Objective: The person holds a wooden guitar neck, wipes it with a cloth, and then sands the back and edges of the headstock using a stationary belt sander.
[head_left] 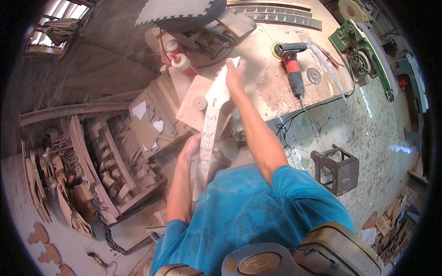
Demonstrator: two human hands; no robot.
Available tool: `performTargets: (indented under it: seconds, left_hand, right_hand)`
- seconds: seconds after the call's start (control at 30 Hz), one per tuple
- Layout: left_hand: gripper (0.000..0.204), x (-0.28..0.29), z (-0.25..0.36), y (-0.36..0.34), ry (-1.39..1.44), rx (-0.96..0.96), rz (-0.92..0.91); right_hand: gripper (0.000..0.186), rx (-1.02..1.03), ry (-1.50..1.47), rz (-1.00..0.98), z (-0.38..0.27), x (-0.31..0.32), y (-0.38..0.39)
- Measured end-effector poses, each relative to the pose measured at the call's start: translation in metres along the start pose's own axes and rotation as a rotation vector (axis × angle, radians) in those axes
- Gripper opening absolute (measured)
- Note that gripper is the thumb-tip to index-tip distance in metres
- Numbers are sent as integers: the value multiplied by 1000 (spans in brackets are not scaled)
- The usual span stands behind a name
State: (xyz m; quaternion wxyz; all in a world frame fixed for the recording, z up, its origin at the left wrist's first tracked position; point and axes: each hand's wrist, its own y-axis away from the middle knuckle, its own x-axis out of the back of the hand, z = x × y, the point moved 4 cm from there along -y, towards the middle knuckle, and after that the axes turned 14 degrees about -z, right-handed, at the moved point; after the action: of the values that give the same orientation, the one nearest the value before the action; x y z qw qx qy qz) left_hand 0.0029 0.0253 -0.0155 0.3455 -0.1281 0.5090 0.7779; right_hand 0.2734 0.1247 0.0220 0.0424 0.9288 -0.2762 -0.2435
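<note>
A long, pale wooden piece (211, 115) with blue hand-drawn marks and a small slot slants across the front of my body. Its wide end points away from me, over the bench's edge. Near that far end my right hand (235, 76) grips it, the thumb lying along the top. Lower down, my left hand (189, 148) holds its left side, with some fingers hidden behind it. Just left of the piece, a small round drum (200, 103) stands on a dusty square board (189, 118). I cannot tell whether the wood touches the drum.
On the workbench (271, 99) lie a red and black angle grinder (293, 69) and a grey disc (314, 76). White-and-red bottles (183, 63) stand at the far left. A green-framed machine (359, 53) is beyond at right. A dark woven stool (336, 169) stands on the floor. Wood offcuts (115, 179) fill the left.
</note>
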Motion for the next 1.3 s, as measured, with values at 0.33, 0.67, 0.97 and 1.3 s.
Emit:
performTargets:
  seconds: [0.33,0.67,0.97,1.3]
  left_hand:
    - [49,9,-9,-3,-23,-47,-17]
    - [54,-44,-43,20,-504,-77,-228]
    - [48,-136,-9,50,-1183,-324,38]
    - [60,-156,-12,68,-1516,-636,-117]
  right_hand:
    - [27,-36,12,72,29,12,-15]
    - [35,-61,-462,-119,16,93,-11]
    - [48,36,-133,-199,-91,119,70]
    - [42,182,-217,19,-82,129,236]
